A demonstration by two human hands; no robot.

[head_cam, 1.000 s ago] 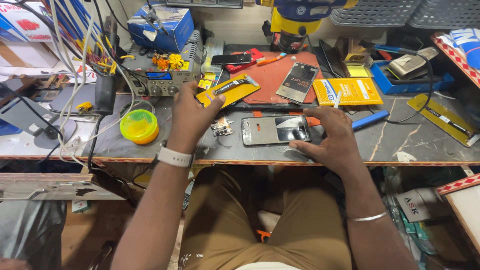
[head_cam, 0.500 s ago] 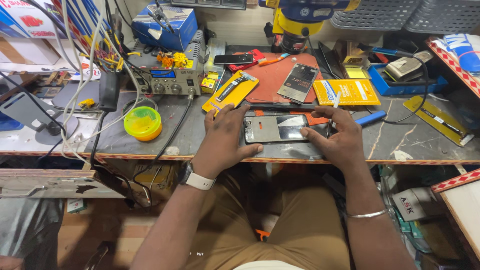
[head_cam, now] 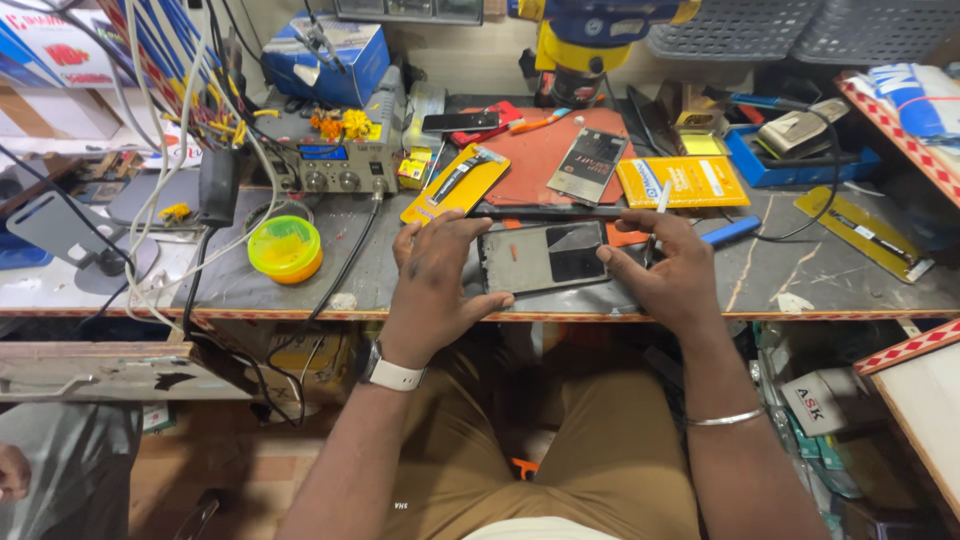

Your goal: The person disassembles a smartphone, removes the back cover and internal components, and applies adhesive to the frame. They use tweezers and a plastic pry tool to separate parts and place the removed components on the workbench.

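Cluttered grey worktop [head_cam: 800, 285], phone [head_cam: 545, 257] flat at front edge. Gripped between left hand [head_cam: 432, 285] fingers and right hand [head_cam: 672, 270] fingers, closed on both ends.

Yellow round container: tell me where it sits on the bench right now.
In the head view the yellow round container sits on the workbench to the left of the left hand, just in front of the grey box with knobs.

At the centre of the frame, the left hand [head_cam: 432, 285] and right hand [head_cam: 670, 275] grip a phone [head_cam: 545, 257] by its two ends, flat over the workbench [head_cam: 800, 285] front edge. A yellow-green tub [head_cam: 285, 248] sits at left; a yellow packet [head_cam: 681, 182] lies above the right hand.
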